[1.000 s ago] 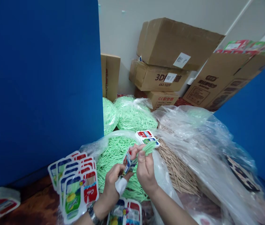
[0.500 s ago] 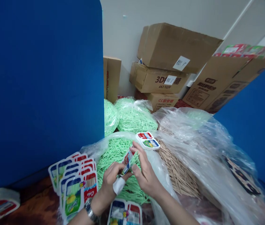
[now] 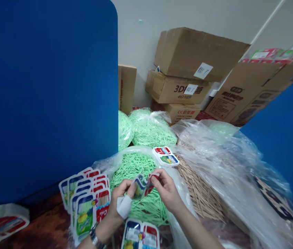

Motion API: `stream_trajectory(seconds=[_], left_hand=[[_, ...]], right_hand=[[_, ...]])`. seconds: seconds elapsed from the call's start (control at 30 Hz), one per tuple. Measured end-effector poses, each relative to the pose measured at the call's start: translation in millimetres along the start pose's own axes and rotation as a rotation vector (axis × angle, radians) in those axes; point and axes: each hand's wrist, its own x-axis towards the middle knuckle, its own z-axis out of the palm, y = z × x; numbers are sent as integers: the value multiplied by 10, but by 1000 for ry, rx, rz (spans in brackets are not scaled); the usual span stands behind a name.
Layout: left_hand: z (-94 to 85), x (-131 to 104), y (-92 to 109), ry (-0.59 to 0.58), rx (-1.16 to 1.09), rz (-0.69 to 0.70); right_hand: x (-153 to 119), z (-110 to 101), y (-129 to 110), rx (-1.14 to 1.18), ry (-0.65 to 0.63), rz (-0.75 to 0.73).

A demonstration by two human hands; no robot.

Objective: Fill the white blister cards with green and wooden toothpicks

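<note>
Between my hands is a small printed packet with a blue-green half and a red half, bent and pulled wide. My left hand pinches its left side; white tape or paper wraps part of this hand, and a watch circles the wrist. At the red side, my right hand grips the edge between thumb and fingers. Whether anything lies inside the packet I cannot tell. Directly below is an open clear bag full of thin green sticks.
Overlapping printed packets lie at left, another packet in front. A white-edged card stack rests on the bag's far rim. Brown sticks lie under plastic at right. Cartons stand behind; a blue panel blocks the left.
My hands have moved apart, stretching the packet sideways. The green sticks that showed at my right hand are no longer visible there. The whole view has shifted slightly.
</note>
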Motion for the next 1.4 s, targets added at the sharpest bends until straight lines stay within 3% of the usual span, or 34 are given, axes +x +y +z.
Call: stream_trajectory(seconds=[0.2,0.4,0.63,0.83,1.17,1.27,1.4], left_hand=[[-45,-28,-37,41,-129,13],[-115,-98,7,-175,-5,-153],[-256,-341,97,-116,64,-137],[-402,-485,-27,-21,-130,-191],[-374,-517,-13,-100,-86,-217],[-481,-605,44,-145,48,-251],[-786,-754,-22,-165,189,-268]], right_hand=[[-103,19,70,-2,-21,13],[-216,66,139,-65,-75,33],[-427,191,157,-104,-142,79],[-534,275,194,-93,-105,97],[-585,256,170,-128,-147,103],[-670,292,204,-143,-205,143],[-780,415,227,-237,-385,169]])
